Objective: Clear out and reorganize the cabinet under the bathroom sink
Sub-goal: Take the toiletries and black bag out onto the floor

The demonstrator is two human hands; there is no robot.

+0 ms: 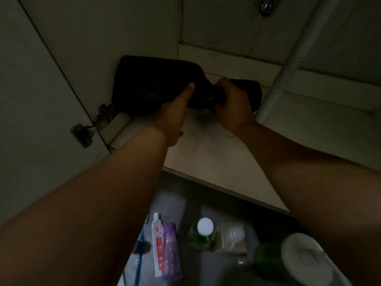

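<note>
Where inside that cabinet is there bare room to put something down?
The cabinet floor is bare from its front edge back to the black bag the hands hold, and right of the drain hose. The bathroom floor below is crowded with tubes and bottles.

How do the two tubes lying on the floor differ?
The white tube has red print and a white cap pointing toward the cabinet; the purple tube beside it is wider, with pale lettering and no cap visible. Both lie flat, side by side and roughly parallel.
</note>
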